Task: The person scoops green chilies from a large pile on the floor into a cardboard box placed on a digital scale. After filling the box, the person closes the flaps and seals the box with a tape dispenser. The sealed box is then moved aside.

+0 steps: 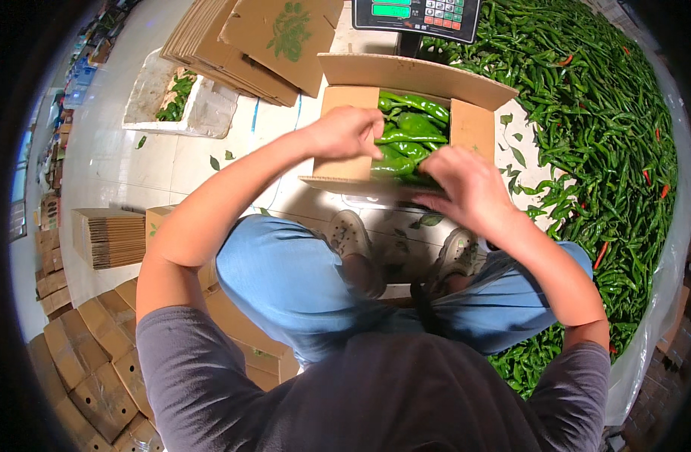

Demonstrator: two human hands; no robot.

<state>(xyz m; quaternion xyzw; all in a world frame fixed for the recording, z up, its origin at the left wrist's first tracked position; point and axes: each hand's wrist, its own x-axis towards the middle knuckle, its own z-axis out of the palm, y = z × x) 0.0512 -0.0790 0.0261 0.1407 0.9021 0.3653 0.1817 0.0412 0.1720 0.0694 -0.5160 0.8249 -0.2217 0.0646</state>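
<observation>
An open cardboard box stands in front of me with its flaps spread, holding large green peppers. My left hand is over the box's left flap, its fingers bent at the edge of the peppers; whether it grips one I cannot tell. Over the near right corner of the box is my right hand, blurred, with thumb and fingers apart near the front flap. Behind the box rises a digital scale's display, lit green.
A large heap of green peppers with some red ones lies at the right on plastic sheeting. Flattened cartons lean behind the box at the left. A foam box holds green scraps. Further cartons are stacked at the left.
</observation>
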